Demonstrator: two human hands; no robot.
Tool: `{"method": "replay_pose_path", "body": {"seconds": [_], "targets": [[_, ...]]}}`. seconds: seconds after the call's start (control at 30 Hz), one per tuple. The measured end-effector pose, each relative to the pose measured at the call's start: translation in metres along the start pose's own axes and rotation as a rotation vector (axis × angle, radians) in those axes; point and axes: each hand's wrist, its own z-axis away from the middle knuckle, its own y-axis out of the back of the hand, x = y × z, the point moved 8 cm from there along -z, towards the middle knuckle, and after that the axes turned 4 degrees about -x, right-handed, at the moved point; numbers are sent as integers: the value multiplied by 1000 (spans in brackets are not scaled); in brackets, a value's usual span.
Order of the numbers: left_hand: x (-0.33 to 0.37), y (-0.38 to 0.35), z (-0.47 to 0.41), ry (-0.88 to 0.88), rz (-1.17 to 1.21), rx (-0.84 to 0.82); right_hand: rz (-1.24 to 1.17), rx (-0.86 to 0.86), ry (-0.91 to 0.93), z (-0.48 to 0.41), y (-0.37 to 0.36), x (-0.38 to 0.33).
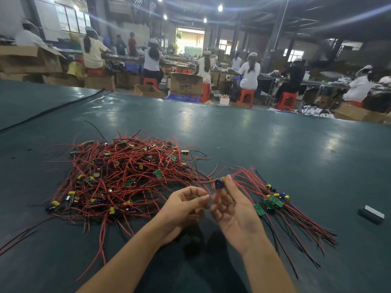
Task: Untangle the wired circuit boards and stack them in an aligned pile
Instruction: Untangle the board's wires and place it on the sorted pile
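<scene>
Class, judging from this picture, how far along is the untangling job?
Done: a small aligned pile lies at the right. In hand: the right hand pinches one board; the left hand is close by. Left: the large tangled heap, most of the work.

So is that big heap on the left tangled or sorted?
Tangled: the heap has red wires crossing every way, unlike the aligned pile on the right.

The left hand point(186, 208) has blurred fingertips; the pile point(118, 178) hides its core.
</scene>
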Motion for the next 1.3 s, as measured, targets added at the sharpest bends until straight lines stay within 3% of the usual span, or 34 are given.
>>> {"method": "replay_pose_path", "body": {"seconds": [0.2,0.43,0.7,1.0,1.3], "targets": [[13,-8,4,-240,-135,-18,-19,52,-5,4,-7,12],[29,4,11,-424,-218,168,88,93,34,11,-16,26],[30,-2,10,-436,-155,145,158,166,102,11,-11,25],[30,5,9,-460,-183,195,64,226,42,7,-5,28],[31,11,8,-428,-150,238,-11,410,74,-1,28,5]]}}
